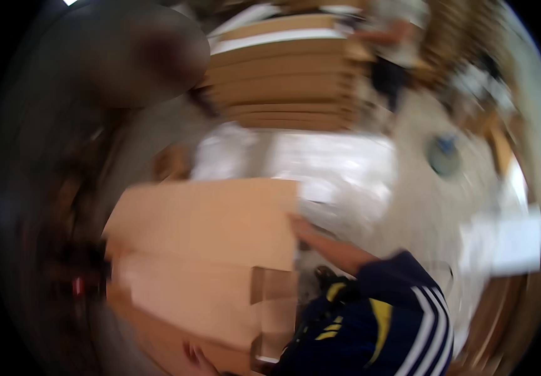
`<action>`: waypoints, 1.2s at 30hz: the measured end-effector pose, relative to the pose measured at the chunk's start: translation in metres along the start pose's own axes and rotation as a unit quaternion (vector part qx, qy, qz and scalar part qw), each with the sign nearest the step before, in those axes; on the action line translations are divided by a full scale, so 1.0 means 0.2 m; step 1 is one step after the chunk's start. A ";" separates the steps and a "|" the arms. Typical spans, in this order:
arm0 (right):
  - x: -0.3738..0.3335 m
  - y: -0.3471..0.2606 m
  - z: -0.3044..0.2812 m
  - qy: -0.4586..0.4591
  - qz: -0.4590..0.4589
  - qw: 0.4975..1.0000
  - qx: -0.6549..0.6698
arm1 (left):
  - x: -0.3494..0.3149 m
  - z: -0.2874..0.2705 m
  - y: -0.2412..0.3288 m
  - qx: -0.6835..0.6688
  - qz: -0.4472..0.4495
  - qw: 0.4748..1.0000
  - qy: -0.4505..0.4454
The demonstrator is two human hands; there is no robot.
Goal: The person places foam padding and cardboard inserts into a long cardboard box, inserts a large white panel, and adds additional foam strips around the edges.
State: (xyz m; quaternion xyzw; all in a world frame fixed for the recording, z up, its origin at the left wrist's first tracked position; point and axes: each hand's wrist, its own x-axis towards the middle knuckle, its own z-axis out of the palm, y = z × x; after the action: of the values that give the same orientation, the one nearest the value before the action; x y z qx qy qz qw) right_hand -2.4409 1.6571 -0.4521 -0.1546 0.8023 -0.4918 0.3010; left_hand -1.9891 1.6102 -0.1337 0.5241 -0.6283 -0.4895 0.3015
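Note:
A large brown flattened cardboard box (201,219) with fold lines and cut flaps spreads in front of me, left of my body. My right hand (300,229) is closed at its far right edge, with some of the fingers hidden by the board. Low in the view, my left hand (198,360) is over the near part of the cardboard, its fingers apart and nothing seen in them. Motion smears both hands, so I cannot tell whether the left one touches the board.
Beyond the cardboard, clear plastic wrapping (339,163) lies on the floor. A tall stack of brown cardboard (283,81) stands behind it, with another person (396,44) at its right. A round container (444,156) with something blue stands farther right. White sheets (515,244) lie at the right.

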 end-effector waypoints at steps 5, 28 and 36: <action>-0.29 -0.04 -0.52 -0.101 0.093 0.973 0.186 | -0.37 0.13 0.70 -0.126 0.157 0.923 -0.327; -1.30 -1.42 -0.83 -0.437 -0.400 0.804 0.051 | -0.31 0.35 0.61 -0.368 0.472 0.520 -0.609; -1.92 -1.93 -0.53 -0.402 -0.824 0.399 0.027 | -0.45 0.34 0.32 -0.366 0.316 0.741 -0.466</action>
State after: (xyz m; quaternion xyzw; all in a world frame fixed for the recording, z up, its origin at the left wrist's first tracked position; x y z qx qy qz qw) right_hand -2.2308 1.7581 0.0499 -0.9121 0.0581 -0.4037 0.0420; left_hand -2.0480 1.7152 -0.0843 -0.1484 -0.5927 -0.7415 0.2772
